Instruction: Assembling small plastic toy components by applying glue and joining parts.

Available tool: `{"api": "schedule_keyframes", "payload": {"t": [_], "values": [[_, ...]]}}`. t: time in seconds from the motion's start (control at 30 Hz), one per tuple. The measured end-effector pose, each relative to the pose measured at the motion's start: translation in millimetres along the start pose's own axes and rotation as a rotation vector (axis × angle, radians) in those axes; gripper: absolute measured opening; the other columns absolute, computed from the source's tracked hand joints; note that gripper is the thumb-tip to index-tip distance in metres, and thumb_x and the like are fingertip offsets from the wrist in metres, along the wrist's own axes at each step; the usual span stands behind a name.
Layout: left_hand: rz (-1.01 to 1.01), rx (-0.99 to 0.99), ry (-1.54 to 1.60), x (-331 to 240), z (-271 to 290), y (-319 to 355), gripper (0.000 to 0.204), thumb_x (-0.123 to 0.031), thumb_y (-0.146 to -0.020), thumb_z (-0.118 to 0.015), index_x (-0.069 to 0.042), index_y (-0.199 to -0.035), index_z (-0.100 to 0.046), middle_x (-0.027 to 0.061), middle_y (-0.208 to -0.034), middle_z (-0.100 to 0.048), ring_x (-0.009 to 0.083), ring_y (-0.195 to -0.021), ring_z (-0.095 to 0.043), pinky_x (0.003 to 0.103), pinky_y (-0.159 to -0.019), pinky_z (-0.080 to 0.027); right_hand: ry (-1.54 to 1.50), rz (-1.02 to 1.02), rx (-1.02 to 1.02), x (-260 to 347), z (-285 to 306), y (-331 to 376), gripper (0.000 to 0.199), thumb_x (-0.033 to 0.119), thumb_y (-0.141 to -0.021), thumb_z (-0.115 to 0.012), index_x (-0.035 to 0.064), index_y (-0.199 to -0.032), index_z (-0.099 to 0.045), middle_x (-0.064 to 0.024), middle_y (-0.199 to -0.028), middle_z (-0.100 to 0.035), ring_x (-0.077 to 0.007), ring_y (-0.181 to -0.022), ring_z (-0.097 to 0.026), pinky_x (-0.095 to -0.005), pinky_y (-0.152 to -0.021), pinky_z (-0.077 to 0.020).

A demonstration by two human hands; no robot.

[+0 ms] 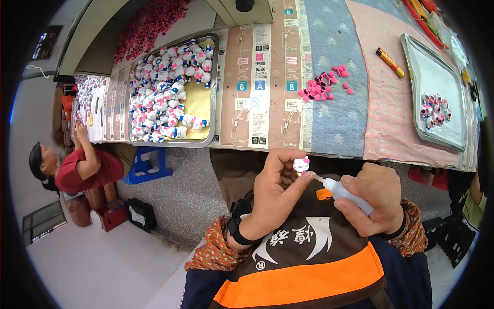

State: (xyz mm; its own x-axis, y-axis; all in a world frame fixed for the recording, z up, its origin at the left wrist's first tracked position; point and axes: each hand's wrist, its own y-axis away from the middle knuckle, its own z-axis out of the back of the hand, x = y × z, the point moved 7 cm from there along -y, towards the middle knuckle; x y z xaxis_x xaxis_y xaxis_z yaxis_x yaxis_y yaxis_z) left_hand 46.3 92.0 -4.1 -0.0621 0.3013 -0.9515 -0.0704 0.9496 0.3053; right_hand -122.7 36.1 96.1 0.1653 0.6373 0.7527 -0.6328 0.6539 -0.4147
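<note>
Pinched between the thumb and fingers of my left hand is a small white toy figurine with pink on its head. My right hand is wrapped round a whitish squeeze bottle, its thin nozzle pointing left. The nozzle's tip reaches my left thumb, close under the figurine; whether it touches the toy I cannot tell. Both hands are over my lap, in front of the table edge. Beyond them, a pile of small pink and black parts lies on the table's blue cloth.
At the left, a metal tray holds many white figurines. Another tray at the right holds a small cluster of figurines. A yellow and red marker-like tube lies beside it. Far left, a person in red works near a blue stool.
</note>
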Motion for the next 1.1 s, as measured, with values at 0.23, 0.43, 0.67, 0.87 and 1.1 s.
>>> {"api": "schedule_keyframes", "payload": {"t": [0.23,0.43,0.67,0.87,1.1], "values": [[-0.047,-0.054,0.020,-1.5,-1.0,2.0,0.035,-0.006,-0.088,-0.074,-0.005,-0.117,-0.054,0.0000,-0.089,-0.059,0.0021,-0.074,-0.054,0.018,-0.063,-0.046,-0.005,0.006,-0.022,0.2,-4.9,0.4,0.030,0.007,-0.070,-0.080,-0.0003,-0.095,-0.066,-0.0085,-0.065,-0.061,-0.0221,-0.047,-0.051,-0.0319,-0.044,-0.0378],[-0.019,0.000,0.000,-0.4,-2.6,2.4,0.037,0.001,-0.089,-0.070,-0.004,-0.119,-0.051,0.0024,-0.097,-0.059,0.0040,-0.083,-0.057,0.018,-0.068,-0.049,0.026,-0.013,0.026,-2.0,-9.0,-0.3,0.029,0.007,-0.070,-0.080,-0.0005,-0.095,-0.066,-0.0081,-0.065,-0.060,-0.0224,-0.047,-0.052,-0.0324,-0.045,-0.0384],[0.110,0.040,0.208,5.9,-1.8,1.3,0.037,0.001,-0.090,-0.068,-0.004,-0.121,-0.050,0.0054,-0.101,-0.061,0.0078,-0.084,-0.062,0.021,-0.068,-0.055,-0.009,-0.034,-0.019,-3.8,-2.2,2.0,0.031,0.007,-0.070,-0.079,-0.0009,-0.098,-0.066,-0.0084,-0.066,-0.061,-0.0226,-0.049,-0.054,-0.0331,-0.046,-0.0390],[0.194,0.070,0.357,9.5,-0.9,1.0,0.035,-0.001,-0.092,-0.067,-0.004,-0.122,-0.050,0.0057,-0.098,-0.062,0.0101,-0.083,-0.063,0.024,-0.069,-0.056,-0.013,-0.037,-0.041,-5.8,2.4,5.3,0.033,0.007,-0.070,-0.079,-0.0010,-0.099,-0.066,-0.0082,-0.069,-0.062,-0.0224,-0.050,-0.055,-0.0332,-0.046,-0.0399],[0.190,0.081,0.378,9.9,-1.7,2.4,0.035,-0.001,-0.092,-0.066,-0.004,-0.122,-0.050,0.0057,-0.098,-0.062,0.0108,-0.084,-0.063,0.025,-0.070,-0.056,-0.030,-0.046,-0.030,-8.8,-4.4,6.7,0.030,0.007,-0.072,-0.079,-0.0009,-0.098,-0.066,-0.0077,-0.069,-0.061,-0.0225,-0.050,-0.054,-0.0340,-0.046,-0.0402]]}}
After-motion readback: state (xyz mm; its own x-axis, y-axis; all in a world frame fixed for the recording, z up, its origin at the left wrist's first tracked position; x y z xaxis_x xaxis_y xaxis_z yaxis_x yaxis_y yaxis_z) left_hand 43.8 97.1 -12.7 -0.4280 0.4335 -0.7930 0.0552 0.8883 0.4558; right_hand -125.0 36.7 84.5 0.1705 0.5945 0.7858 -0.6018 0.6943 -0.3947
